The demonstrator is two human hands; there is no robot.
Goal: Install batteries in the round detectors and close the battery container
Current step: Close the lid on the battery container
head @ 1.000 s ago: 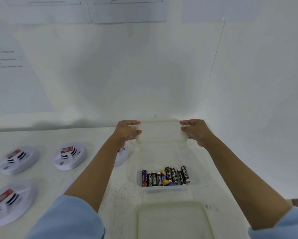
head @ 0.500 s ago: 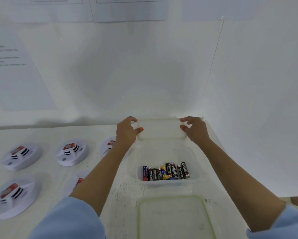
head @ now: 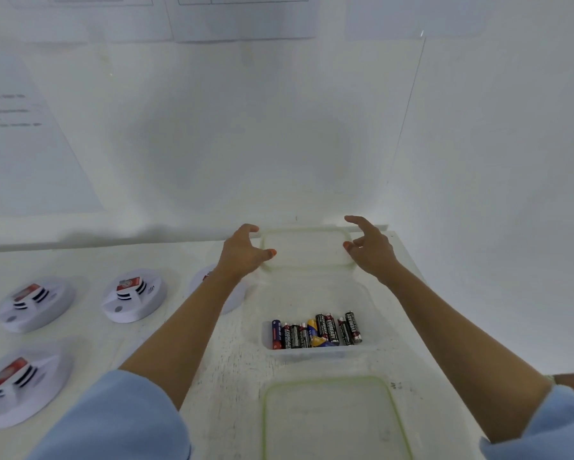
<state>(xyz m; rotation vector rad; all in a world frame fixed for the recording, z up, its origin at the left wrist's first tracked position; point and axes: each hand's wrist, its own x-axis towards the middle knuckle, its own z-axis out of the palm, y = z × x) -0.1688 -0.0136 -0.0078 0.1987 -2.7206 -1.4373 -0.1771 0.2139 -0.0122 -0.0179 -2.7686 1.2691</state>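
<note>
A clear battery container (head: 322, 352) stands open on the white table, with several batteries (head: 315, 333) lying along its near side. A clear plastic lid (head: 307, 249) lies flat behind it, close to the wall. My left hand (head: 245, 250) hovers at the lid's left end and my right hand (head: 368, 245) at its right end. Both have their fingers spread and hold nothing. Round white detectors (head: 133, 295) (head: 35, 305) (head: 16, 383) with red-labelled inserts sit at the left. Another detector (head: 206, 277) is mostly hidden behind my left forearm.
A second clear lid with a green seal (head: 332, 419) lies on the table in front of the container. White walls close the table at the back and right. Papers (head: 30, 144) hang on the back wall.
Both hands lowered the clear lid onto the table behind the container, then let go of it and spread their fingers.
</note>
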